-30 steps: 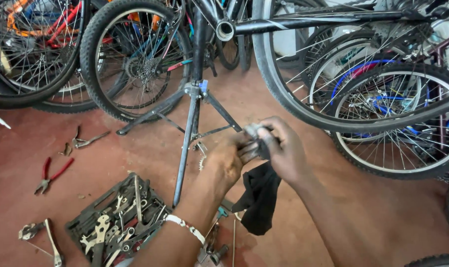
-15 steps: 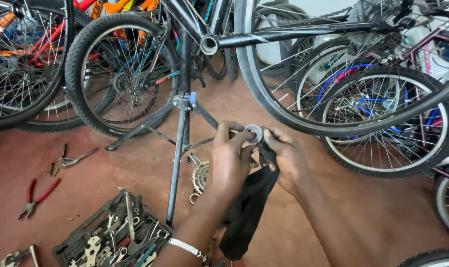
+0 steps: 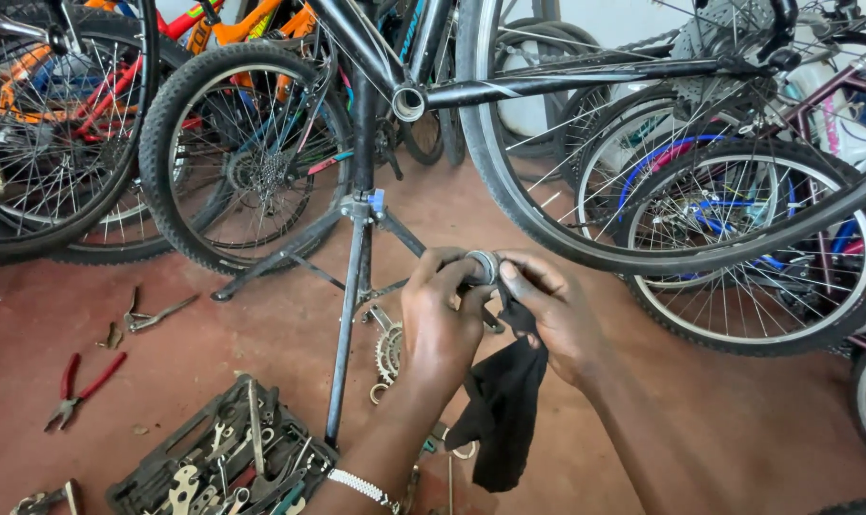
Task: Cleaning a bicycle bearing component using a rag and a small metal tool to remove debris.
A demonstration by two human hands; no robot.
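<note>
Metal ring part (image 3: 483, 266), small and mostly hidden by fingers, pinched between left hand (image 3: 443, 319) and right hand (image 3: 547, 315) at centre frame. Black rag (image 3: 500, 410) hangs from the right hand toward 6 o'clock. Repair stand (image 3: 357, 286) behind, 11 o'clock. Tool tray (image 3: 218, 458) at 7 o'clock, cut off below. Red pliers (image 3: 75, 386) at 8 o'clock.

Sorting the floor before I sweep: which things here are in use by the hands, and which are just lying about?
In use: left hand, right hand, metal ring, black rag.

Lying about: red pliers, tool case, sprocket, grey pliers.
</note>
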